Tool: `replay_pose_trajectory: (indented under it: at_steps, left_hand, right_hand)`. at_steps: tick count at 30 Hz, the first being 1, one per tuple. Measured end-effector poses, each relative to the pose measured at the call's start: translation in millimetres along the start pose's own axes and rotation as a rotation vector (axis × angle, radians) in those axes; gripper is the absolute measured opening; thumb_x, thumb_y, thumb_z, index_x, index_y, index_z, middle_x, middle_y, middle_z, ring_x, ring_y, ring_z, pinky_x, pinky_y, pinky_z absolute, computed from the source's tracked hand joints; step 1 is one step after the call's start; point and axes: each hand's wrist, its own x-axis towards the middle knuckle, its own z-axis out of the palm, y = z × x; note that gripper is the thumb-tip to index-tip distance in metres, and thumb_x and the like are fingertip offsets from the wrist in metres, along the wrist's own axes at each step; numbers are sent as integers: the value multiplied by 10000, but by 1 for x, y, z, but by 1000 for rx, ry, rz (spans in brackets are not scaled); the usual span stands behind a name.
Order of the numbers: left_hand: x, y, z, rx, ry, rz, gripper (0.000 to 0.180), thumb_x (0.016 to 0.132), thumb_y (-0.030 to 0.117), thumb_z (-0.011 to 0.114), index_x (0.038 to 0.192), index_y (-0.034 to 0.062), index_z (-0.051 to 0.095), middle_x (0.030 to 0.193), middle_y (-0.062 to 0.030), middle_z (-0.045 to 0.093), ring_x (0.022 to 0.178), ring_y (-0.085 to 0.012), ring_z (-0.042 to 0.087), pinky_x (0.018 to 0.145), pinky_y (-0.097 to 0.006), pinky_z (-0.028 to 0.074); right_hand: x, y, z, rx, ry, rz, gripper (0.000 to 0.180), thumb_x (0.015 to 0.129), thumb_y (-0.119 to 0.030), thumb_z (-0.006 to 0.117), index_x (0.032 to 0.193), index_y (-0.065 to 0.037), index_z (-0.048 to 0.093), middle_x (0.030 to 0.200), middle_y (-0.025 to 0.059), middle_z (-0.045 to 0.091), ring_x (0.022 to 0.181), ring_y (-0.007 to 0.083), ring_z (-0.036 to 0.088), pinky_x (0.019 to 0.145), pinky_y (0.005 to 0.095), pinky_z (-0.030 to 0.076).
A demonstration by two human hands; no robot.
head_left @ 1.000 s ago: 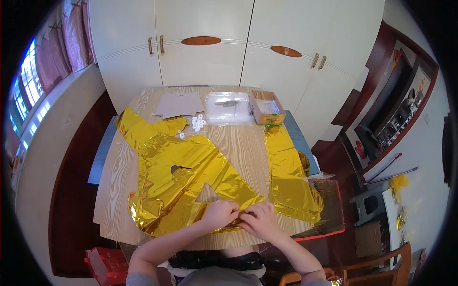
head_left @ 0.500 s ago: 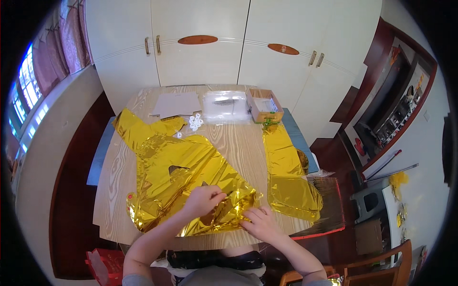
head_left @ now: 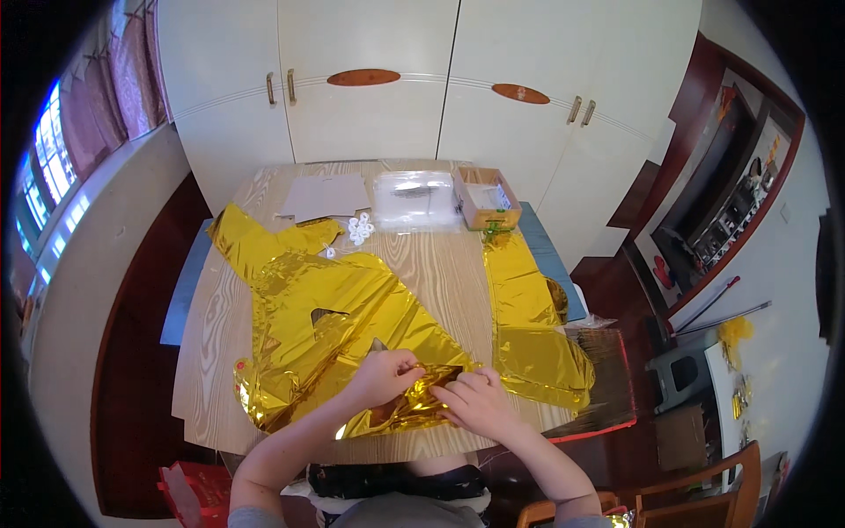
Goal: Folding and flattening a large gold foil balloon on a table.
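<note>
Gold foil balloon [head_left: 334,326] lies flat across the bench [head_left: 449,273], crumpled at the near edge. Left hand [head_left: 383,377] is closed, pinching that crumpled foil; right hand [head_left: 475,400], just beside it, grips the same fold with curled fingers.

White wardrobe doors [head_left: 370,84] w/ brass handles and oval wood insets are filling the far wall. Wood-grain table [head_left: 444,273] is standing in front, on dark red-brown floor [head_left: 132,387]. Window [head_left: 48,167] at left is letting in daylight, w/ pinkish curtain [head_left: 101,101] hanging beside it. At right, dark wood shelving [head_left: 722,198] is running along the wall; grey stool [head_left: 682,374] and wooden chair [head_left: 704,493] are sitting near bottom right.
</note>
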Motion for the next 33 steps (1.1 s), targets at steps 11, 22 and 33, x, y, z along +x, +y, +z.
replay_pose_trajectory:
  at_steps: [11,22,33]
  left_hand:
    - [1,-15,-24,-105,90,-117,211,858,184,679,810,-8,606,615,-54,601,561,-84,529,537,-259,437]
    - [-6,-33,-55,-153,204,-188,218,881,161,664,815,-31,585,628,-33,584,565,-72,497,521,-261,410]
    - [18,-55,-134,-152,453,-291,172,865,110,661,775,0,564,619,-17,542,557,-82,481,512,-256,387]
  right_hand:
    - [-19,13,21,289,-35,-16,240,799,-209,686,994,-78,639,940,34,618,919,214,583,801,351,493]
    - [-30,7,25,374,34,78,153,801,-161,691,904,-52,665,896,64,628,880,232,605,777,336,514]
    - [-37,7,21,405,9,105,166,813,-143,678,936,-32,675,934,83,647,915,247,610,816,341,511]
